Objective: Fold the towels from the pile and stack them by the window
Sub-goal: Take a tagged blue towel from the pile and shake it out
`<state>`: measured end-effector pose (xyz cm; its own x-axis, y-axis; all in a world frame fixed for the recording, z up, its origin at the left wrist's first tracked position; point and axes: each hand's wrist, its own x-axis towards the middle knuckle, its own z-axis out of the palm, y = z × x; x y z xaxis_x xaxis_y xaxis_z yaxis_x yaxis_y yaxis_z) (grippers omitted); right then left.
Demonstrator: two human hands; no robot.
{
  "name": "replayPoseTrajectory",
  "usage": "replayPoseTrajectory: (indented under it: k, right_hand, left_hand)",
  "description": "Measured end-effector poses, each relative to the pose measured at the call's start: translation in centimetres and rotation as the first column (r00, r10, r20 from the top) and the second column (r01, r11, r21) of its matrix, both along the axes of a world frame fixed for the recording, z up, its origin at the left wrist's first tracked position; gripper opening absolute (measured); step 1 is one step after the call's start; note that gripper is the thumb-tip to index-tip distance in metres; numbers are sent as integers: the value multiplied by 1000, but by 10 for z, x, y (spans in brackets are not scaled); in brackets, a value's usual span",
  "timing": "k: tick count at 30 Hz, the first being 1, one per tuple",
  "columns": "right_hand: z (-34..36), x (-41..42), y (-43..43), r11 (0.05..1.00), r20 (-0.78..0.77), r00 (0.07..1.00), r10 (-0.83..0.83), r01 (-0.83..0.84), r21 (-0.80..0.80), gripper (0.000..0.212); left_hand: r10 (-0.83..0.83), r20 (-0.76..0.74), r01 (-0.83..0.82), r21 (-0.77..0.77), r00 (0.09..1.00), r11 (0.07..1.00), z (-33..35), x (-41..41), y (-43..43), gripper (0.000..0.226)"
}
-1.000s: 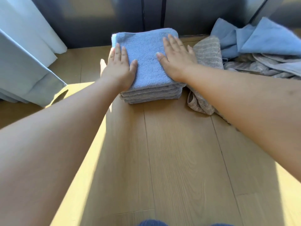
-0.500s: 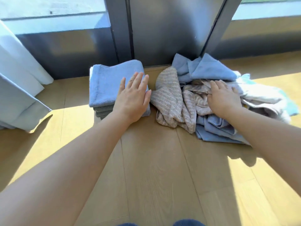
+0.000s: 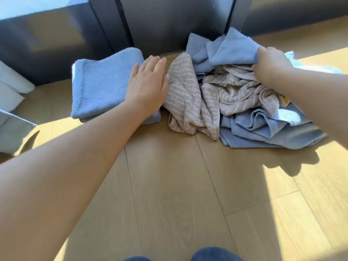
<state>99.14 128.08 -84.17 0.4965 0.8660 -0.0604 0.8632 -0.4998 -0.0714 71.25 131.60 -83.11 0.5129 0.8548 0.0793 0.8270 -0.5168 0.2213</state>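
A stack of folded towels, light blue on top, lies on the wood floor against the dark window frame. My left hand rests flat with straight fingers on the stack's right edge. To the right lies a loose pile: a beige striped towel, another beige towel and blue towels. My right hand grips a light blue towel at the top of the pile, fingers curled into the cloth.
The dark window frame runs along the back. A white curtain hangs at the left edge. Bare wood floor stretches in front of the towels, with sunlit patches at right. My knees show at the bottom.
My right hand left the folded stack, crossed to the loose pile and moved up to take hold of the light blue towel. My left hand slid to the stack's right edge.
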Motion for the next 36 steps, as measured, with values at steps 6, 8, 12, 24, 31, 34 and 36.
replayPoseTrajectory:
  k: [6,8,12,24,31,34,36]
  right_hand:
    - [11,-3,-6,1000,138,990,-18,16,15,26]
    - [24,-12,-15,992,155,988,-3,-17,127,29]
    - [43,-39,-39,908,105,989,103,-137,396,32]
    - [2,-237,-201,725,-239,794,560,-329,604,14]
    - [-43,-242,-214,790,-608,731,311,-555,-263,26]
    - [-39,-213,-201,922,-595,792,138,-322,-215,28]
    - [-40,-190,-192,970,-557,830,29,-158,-185,28]
  left_hand:
    - [-22,31,22,-5,999,1000,-6,8,-7,46]
    - [-5,39,5,-17,999,1000,-5,7,-10,47]
    - [38,87,-34,-50,995,998,8,3,-22,49]
    - [776,394,-165,-833,493,527,-7,-71,-141,31]
    - [537,138,-206,-822,832,531,-28,-123,-169,39]
    - [337,-58,-253,-782,940,569,-33,-128,-159,21]
    - [249,-141,-266,-759,958,594,-34,-123,-151,29]
